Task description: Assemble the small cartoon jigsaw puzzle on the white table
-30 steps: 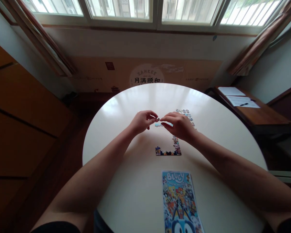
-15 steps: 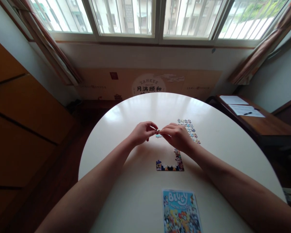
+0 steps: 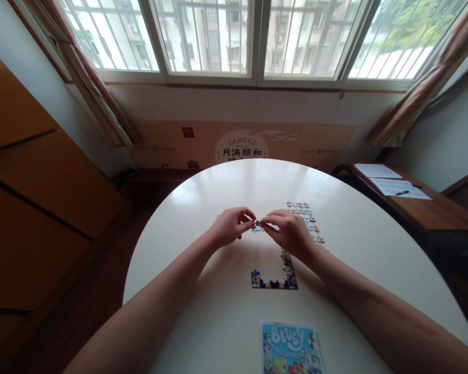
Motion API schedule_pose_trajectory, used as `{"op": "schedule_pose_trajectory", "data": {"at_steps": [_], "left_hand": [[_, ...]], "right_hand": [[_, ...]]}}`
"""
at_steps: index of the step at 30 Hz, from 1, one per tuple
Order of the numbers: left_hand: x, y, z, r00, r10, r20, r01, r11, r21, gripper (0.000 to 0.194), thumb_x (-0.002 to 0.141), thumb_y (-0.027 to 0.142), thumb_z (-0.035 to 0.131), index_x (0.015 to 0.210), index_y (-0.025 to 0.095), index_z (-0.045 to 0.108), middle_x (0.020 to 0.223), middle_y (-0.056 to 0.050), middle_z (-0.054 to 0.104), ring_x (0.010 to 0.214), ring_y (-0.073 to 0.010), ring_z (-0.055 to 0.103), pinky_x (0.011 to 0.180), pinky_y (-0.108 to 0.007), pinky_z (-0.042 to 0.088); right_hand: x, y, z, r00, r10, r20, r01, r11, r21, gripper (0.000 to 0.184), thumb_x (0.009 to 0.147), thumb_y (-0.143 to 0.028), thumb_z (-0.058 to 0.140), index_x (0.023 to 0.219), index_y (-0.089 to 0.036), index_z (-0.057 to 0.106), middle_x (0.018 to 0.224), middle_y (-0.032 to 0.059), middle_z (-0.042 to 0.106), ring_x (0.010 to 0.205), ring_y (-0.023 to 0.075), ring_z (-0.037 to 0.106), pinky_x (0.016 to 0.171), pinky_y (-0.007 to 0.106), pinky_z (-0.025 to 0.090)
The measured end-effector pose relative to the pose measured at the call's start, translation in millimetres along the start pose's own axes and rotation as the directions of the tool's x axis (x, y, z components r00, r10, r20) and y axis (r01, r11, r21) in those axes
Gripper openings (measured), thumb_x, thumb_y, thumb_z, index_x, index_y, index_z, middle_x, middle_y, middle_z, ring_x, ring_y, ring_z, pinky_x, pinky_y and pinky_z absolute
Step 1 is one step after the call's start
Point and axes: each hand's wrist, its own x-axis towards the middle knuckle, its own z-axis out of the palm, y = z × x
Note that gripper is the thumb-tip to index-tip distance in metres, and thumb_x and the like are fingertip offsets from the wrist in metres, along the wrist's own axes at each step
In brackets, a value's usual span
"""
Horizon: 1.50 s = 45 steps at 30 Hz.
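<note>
A small puzzle piece [image 3: 257, 223] is pinched between my two hands above the middle of the table. My left hand [image 3: 232, 227] grips it with thumb and fingertips from the left. From the right, the fingertips of my right hand [image 3: 289, 228] close on it too. Just below the hands lies a joined corner of puzzle edge [image 3: 275, 284], its right side running up under my right wrist. Loose puzzle pieces [image 3: 304, 212] are spread behind my right hand. More pieces lie beneath the fingers, partly hidden.
The round white table [image 3: 171, 311] carries all of this. A blue picture sheet reading "Bluey" [image 3: 292, 350] lies at its near side. To the right stands a brown desk [image 3: 448, 208] with papers [image 3: 400, 188] and a pen. A printed panel [image 3: 159, 137] and windows are beyond.
The view has tilted up slightly, so the table sits lower in the picture. Both hands still pinch the piece, whose visible side now looks darker. The puzzle edge has stayed in place.
</note>
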Motion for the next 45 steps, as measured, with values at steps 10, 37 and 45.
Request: {"op": "schedule_pose_trajectory", "data": {"at_steps": [10, 37, 45], "left_hand": [[-2, -12, -8.2, 0.945, 0.326, -0.016, -0.256, 0.772, 0.581, 0.033, 0.083, 0.005, 0.055, 0.093, 0.027, 0.079, 0.106, -0.001, 0.075, 0.097, -0.0198, 0.069, 0.082, -0.031, 0.054], [-1, -12, -2.3, 0.959, 0.262, 0.105, -0.266, 0.719, 0.642, 0.033, 0.083, 0.012, 0.057, 0.095, 0.032, 0.081, 0.114, 0.0, 0.072, 0.099, -0.0209, 0.067, 0.084, -0.032, 0.053], [-2, -11, -2.1, 0.958, 0.262, 0.119, -0.276, 0.72, 0.637, 0.022, 0.089, 0.023, 0.062, 0.098, 0.031, 0.08, 0.113, -0.002, 0.072, 0.095, -0.0207, 0.067, 0.08, -0.032, 0.052]], "right_hand": [[2, 2, 0, 0.962, 0.161, 0.22, -0.168, 0.986, 0.011, 0.009, 0.086, -0.023, 0.071, 0.084, -0.029, 0.079, 0.087, -0.0003, 0.075, 0.08, 0.0179, 0.068, 0.071, 0.03, 0.048], [2, -5, 3, 0.936, 0.214, 0.279, -0.218, 0.976, -0.018, 0.011, 0.084, -0.026, 0.07, 0.086, -0.03, 0.08, 0.086, -0.0008, 0.075, 0.08, 0.0181, 0.068, 0.071, 0.03, 0.046], [1, -5, 3, 0.944, 0.187, 0.27, -0.195, 0.981, 0.004, 0.01, 0.084, -0.025, 0.07, 0.083, -0.029, 0.079, 0.085, -0.0009, 0.075, 0.078, 0.0174, 0.067, 0.069, 0.029, 0.045]]}}
